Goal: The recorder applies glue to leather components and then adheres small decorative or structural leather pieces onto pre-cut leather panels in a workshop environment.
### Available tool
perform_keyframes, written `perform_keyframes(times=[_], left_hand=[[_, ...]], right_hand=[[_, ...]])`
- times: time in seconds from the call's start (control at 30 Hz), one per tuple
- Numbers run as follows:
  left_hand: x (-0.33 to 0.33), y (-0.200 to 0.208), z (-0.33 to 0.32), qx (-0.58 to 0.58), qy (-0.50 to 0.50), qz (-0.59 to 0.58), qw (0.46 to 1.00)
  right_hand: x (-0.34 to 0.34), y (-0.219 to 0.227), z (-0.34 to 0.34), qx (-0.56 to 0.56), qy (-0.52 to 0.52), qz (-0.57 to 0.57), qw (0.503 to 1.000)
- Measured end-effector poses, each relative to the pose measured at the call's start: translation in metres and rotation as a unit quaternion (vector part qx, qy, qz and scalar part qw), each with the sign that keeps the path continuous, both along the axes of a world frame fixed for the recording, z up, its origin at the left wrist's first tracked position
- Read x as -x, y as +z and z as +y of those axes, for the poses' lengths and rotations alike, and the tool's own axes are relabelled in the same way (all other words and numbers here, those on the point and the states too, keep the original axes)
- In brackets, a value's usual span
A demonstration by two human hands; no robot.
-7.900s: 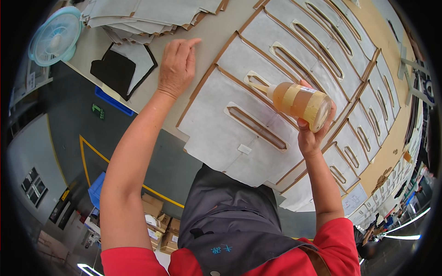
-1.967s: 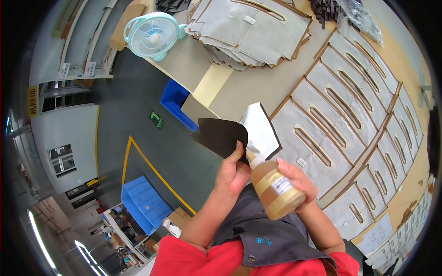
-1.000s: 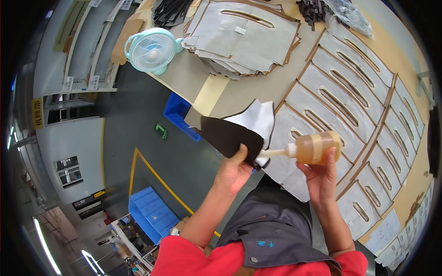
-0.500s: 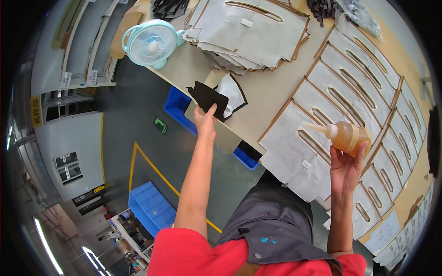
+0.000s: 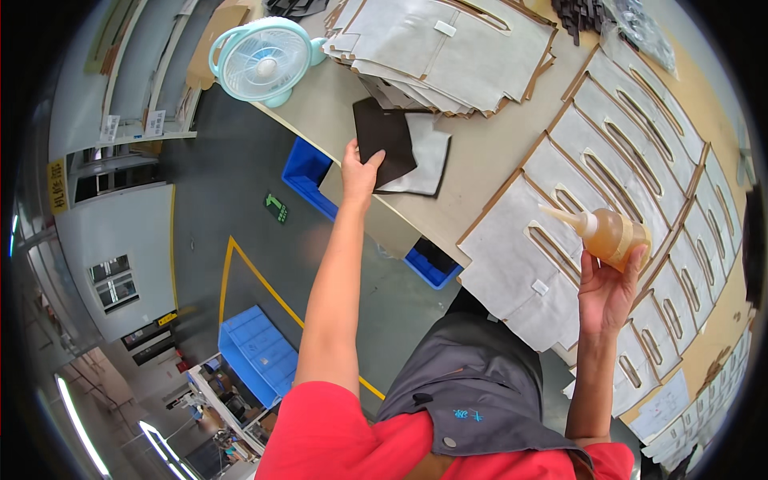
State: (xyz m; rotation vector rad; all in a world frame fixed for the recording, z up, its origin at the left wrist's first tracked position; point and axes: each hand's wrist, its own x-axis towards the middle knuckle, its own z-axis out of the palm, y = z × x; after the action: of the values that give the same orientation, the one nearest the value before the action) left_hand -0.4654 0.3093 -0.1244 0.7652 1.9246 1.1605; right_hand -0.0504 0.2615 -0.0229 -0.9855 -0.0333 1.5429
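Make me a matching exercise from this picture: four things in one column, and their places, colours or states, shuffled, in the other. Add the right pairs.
Column one
1. amber bottle
2. fan
3. dark brown piece
4. pale panels

Column two
A. light turquoise
B. in a pile at the top of the picture
C. in the right hand, nozzle pointing left
D. held at one edge by the left hand

Right pairs: 1-C, 2-A, 3-D, 4-B
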Motion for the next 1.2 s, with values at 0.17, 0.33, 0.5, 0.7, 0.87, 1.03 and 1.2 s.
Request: perform_keyframes(times=[0.17, 0.33, 0.5, 0.7, 0.87, 1.03, 1.2], left_hand=[[-0.014, -0.010, -0.004, 0.033, 0.037, 0.423, 0.905], [-0.010, -0.012, -0.018, -0.059, -0.099, 0.486, 0.866], [-0.013, 0.007, -0.024, -0.005, -0.176, 0.452, 0.875], [-0.034, 0.024, -0.120, -0.005, -0.081, 0.337, 0.938], [-0.061, -0.005, -0.284, 0.190, -0.114, 0.218, 0.950], [-0.077, -0.046, -0.387, 0.378, 0.008, 0.044, 0.925], [-0.097, -0.038, -0.365, 0.432, 0.042, -0.109, 0.894]], right_hand=[[0.004, -0.004, 0.001, 0.013, -0.008, 0.002, 1.000], [0.018, -0.012, 0.002, 0.011, 0.021, 0.110, 0.994], [0.046, -0.013, 0.009, 0.012, 0.074, 0.171, 0.982], [0.107, -0.039, 0.031, 0.165, 0.135, 0.231, 0.949], [0.153, -0.071, 0.064, 0.165, 0.162, 0.285, 0.930], [0.181, -0.111, 0.099, 0.203, 0.135, 0.353, 0.903], [0.188, -0.124, 0.109, 0.195, 0.098, 0.369, 0.904]])
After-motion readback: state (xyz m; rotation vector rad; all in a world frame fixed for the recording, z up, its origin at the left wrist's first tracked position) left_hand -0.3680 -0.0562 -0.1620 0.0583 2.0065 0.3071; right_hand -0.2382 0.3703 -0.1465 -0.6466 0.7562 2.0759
